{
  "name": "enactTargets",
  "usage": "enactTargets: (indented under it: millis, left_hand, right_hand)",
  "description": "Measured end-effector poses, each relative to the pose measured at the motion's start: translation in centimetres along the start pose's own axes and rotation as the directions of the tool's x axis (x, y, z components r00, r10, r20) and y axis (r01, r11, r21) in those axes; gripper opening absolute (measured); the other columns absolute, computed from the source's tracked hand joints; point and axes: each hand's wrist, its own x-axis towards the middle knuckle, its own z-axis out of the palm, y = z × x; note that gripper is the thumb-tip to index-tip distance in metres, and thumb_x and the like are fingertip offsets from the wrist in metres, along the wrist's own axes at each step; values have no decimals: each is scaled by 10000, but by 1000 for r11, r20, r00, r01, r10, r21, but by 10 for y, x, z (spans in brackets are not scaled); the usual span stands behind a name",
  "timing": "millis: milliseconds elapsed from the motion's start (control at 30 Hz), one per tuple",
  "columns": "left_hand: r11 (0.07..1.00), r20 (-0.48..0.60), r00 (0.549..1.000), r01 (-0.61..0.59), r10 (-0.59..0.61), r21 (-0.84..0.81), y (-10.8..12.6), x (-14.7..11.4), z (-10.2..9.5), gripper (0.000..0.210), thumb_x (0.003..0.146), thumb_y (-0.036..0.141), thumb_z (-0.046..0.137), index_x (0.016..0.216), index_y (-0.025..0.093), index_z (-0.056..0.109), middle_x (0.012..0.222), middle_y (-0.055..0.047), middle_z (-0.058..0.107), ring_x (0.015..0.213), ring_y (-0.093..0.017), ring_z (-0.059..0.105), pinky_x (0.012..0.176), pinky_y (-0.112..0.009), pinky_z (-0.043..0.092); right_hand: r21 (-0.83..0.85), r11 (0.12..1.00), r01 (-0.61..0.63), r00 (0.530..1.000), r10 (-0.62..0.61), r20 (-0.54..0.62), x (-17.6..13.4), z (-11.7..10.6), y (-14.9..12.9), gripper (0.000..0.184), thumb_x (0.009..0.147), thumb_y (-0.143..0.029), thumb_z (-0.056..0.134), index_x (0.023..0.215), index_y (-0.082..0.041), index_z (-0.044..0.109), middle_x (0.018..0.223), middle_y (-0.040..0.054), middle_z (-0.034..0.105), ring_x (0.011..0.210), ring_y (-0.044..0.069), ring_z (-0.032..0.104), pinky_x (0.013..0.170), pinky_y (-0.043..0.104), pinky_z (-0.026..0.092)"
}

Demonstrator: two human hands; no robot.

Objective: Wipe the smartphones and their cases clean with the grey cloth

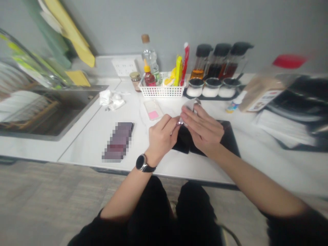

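Observation:
Over the counter, both my hands come together on a small silvery-white packet [191, 103], blurred and partly covered by fingers. My left hand [163, 133], with a watch on its wrist, pinches the packet's near left end. Wrapped around the other side of it, my right hand [203, 130] has its fingers closed. Beneath the hands lie a glossy black flat panel [232, 138] and a smaller black slab [181, 144], both partly hidden. Just beyond my left hand is a clear, shallow case [153, 110] with a pink patch. A pixelated flat object [118, 141] rests to the left.
A sink [58, 130] with a dish rack is at left, near crumpled tissue [111, 99]. Along the wall stand a white basket [162, 91] of condiments, several dark-lidded bottles [216, 63] and seasoning jars [212, 89]. A red-capped jug [268, 89] is at right.

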Motion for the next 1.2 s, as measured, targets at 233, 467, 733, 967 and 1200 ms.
enactTargets:
  millis: [233, 467, 733, 967, 1200]
  left_hand:
    - [999, 135, 990, -23, 29, -43, -8, 25, -9, 138, 1075, 278, 616, 1120, 202, 723, 1111, -59, 776, 894, -158, 738, 657, -258, 511]
    - [993, 121, 988, -81, 91, -80, -20, 16, 3, 138, 1081, 235, 597, 1125, 178, 714, 1049, -53, 802, 937, -166, 761, 753, -261, 549]
    - [994, 182, 983, -18, -1, 104, -17, 13, 1, 202, 1103, 353, 593, 1122, 234, 756, 933, -3, 787, 778, -136, 712, 576, -303, 392]
    - [989, 185, 982, 2, -30, 150, -18, 13, 0, 206, 1103, 358, 596, 1094, 233, 759, 885, 2, 777, 735, -136, 694, 566, -324, 356]
    - [988, 207, 978, -24, -9, 153, -16, 14, 1, 197, 1098, 366, 607, 1077, 235, 753, 840, 15, 766, 705, -134, 676, 572, -329, 352]
  right_hand:
    - [-15, 986, -168, 984, 169, 54, 0, -3, 8, 435, 1125, -297, 497, 1533, -323, 646, 1493, 11, 711, 1377, 282, 698, 1252, 560, 530]
    - [35, 984, -176, 976, 170, 133, -4, -1, 16, 395, 1128, -297, 503, 1467, -356, 698, 1462, -24, 738, 1401, 269, 681, 1261, 550, 521]
    - [435, 675, -595, 762, 646, 40, 3, 3, 14, 209, 1093, -491, 599, 1183, -317, 671, 1128, -7, 865, 856, 187, 822, 801, 339, 693]
    - [407, 688, -601, 793, 578, 195, 3, 0, 25, 185, 1045, -453, 690, 1056, -268, 693, 1380, 76, 786, 1286, 270, 747, 1063, 452, 630]
    - [-10, 976, -216, 961, 214, 174, 13, -16, 34, 118, 1053, -220, 657, 1084, -258, 764, 1020, 50, 826, 961, 232, 778, 899, 396, 633]
